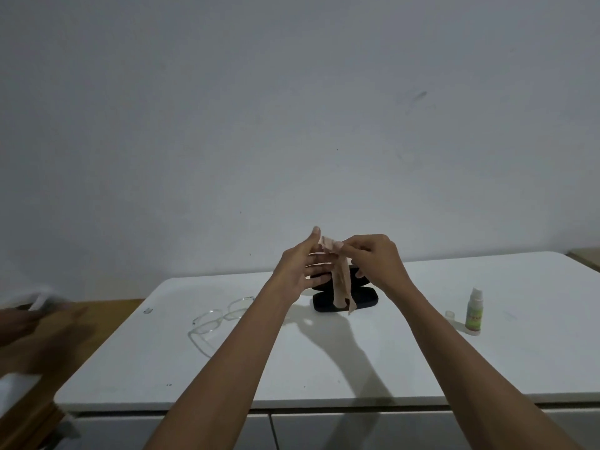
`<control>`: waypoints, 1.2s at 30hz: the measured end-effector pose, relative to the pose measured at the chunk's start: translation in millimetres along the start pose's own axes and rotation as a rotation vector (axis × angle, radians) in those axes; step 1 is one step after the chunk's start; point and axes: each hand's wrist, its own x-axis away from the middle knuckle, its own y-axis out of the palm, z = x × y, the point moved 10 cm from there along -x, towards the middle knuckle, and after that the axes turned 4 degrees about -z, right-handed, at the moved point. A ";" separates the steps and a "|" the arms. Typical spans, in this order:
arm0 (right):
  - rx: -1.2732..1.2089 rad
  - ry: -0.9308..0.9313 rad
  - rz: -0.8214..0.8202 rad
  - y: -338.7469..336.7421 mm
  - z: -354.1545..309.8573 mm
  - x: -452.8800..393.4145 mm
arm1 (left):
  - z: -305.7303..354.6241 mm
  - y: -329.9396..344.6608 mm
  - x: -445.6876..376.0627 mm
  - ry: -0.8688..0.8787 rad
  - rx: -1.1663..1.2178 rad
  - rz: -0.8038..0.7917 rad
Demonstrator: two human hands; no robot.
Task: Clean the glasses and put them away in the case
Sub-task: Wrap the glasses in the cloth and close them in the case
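Right hand pinches the cloth against the spread, unclenched left hand, seemingly unfolding it before wiping the glasses on the bench

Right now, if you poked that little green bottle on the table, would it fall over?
Probably, yes. The bottle stands tall and thin on a small base, so a push near the top would likely tip it. It looks like light plastic, so it might slide first on the smooth table. Its round body could then roll.

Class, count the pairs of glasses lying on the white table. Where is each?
2: both pairs of glasses lie left of the dark case, one nearer it, the other closer to the table's front edge.
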 end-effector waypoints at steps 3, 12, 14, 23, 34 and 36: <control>-0.170 0.135 -0.023 2.9 10.0 -1.5 | 6.4 6.8 3.4 0.091 -0.061 -0.103; -0.391 0.247 -0.041 3.0 24.7 -2.9 | 14.6 -2.5 -1.9 0.239 -0.130 -0.023; -0.389 0.260 -0.021 0.2 28.9 -3.3 | 13.4 -5.7 -3.5 0.237 -0.119 -0.009; -0.364 0.248 0.106 -17.5 38.3 -5.5 | 15.0 -25.4 -2.7 0.281 -0.149 0.072; -0.242 0.220 0.175 -32.5 54.9 -4.5 | 0.6 -32.0 -3.4 0.231 -0.195 0.025; -0.238 0.228 0.176 -31.3 55.5 -4.2 | -1.5 -32.8 -2.7 0.236 -0.177 0.057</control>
